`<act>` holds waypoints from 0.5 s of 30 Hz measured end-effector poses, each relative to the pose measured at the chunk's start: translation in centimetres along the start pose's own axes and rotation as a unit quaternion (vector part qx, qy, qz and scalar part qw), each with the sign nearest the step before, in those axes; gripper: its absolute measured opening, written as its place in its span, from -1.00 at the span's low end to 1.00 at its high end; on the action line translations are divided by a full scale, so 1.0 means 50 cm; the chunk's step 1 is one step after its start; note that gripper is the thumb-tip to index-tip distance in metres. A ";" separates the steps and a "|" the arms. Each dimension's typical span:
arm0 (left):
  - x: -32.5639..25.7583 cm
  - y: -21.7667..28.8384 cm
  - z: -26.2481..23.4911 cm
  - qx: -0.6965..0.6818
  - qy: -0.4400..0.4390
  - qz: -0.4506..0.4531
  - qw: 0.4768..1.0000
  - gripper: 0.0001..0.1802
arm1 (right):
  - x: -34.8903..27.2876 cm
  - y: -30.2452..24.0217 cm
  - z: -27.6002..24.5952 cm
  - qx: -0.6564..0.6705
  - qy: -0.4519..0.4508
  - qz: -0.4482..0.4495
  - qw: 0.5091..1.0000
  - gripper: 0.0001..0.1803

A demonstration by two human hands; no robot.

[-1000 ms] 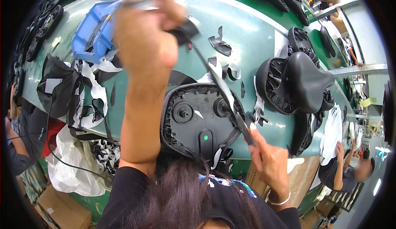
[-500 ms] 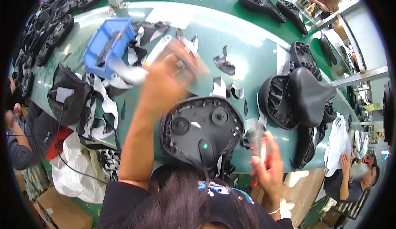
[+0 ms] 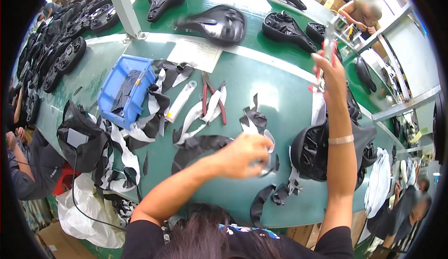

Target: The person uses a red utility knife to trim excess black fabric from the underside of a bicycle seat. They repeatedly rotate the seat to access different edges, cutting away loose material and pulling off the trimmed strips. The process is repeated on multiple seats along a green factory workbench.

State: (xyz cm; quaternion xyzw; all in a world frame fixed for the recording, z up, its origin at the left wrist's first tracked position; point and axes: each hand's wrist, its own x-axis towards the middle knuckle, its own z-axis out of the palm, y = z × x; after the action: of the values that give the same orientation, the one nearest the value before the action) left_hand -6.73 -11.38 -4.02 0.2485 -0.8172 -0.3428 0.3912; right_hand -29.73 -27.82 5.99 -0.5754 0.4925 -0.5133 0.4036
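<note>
My left hand [image 3: 245, 156] is over the near middle of the table, slightly blurred, fingers apart and nothing clearly in them. Beside its fingertips lies a curled white scrap [image 3: 269, 138]; a dark scrap is blurred under the hand. My right hand [image 3: 331, 75] is raised at the far right, closed around a red-handled tool [image 3: 328, 51] with a metallic end, whose kind is too blurred to tell. Red-handled pliers [image 3: 205, 96] lie among black and white offcuts. A blurred black bicycle saddle [image 3: 221, 23] rests upside down on the green surface beyond the table.
A blue bin [image 3: 103, 96] holding dark scraps stands at left, beside a black bundle [image 3: 77, 128]. A dark flat piece [image 3: 191, 154] lies by my left forearm. More saddles [image 3: 305, 151] are stacked at right. A metal post [image 3: 122, 9] rises at the far edge. People work at both sides.
The saddle in front of me has left that spot, and a blurred one shows beyond the table. My right hand has gone up and away with its tool. My left hand has moved right, away from the pliers.
</note>
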 end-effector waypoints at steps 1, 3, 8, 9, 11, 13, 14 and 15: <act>0.000 -0.009 0.016 0.046 -0.036 0.111 0.992 -0.77 | 0.065 0.040 0.010 0.005 0.007 0.003 1.000 -0.73; -0.019 -0.021 0.023 -0.095 -0.032 0.004 0.995 -0.79 | 0.165 0.109 0.049 0.006 -0.004 0.037 0.999 -0.69; -0.014 -0.061 -0.012 -0.216 0.097 -0.059 0.970 -0.75 | 0.303 0.257 0.158 0.074 0.079 0.096 0.990 -0.58; -0.009 -0.064 -0.016 -0.230 0.113 -0.071 0.964 -0.77 | 0.311 0.274 0.171 0.075 0.093 0.100 0.988 -0.59; -0.003 -0.063 -0.017 -0.255 0.145 -0.094 0.951 -0.80 | 0.306 0.280 0.188 0.075 0.101 0.097 0.987 -0.61; -0.010 -0.078 -0.007 -0.332 0.160 -0.153 0.917 -0.64 | 0.279 0.256 0.179 0.126 0.105 0.148 0.975 -0.62; -0.009 -0.083 -0.005 -0.389 0.170 -0.149 0.893 -0.59 | 0.255 0.230 0.167 0.141 0.067 0.160 0.975 -0.62; -0.007 -0.091 -0.005 -0.443 0.180 -0.145 0.866 -0.54 | 0.223 0.200 0.153 0.158 0.033 0.158 0.974 -0.60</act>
State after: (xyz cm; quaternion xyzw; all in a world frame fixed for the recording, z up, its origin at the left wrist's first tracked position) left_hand -5.72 -14.17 -7.53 0.2223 -0.4493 -0.6711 0.5463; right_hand -23.83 -40.95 -2.68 -0.4023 0.5029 -0.5326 0.5491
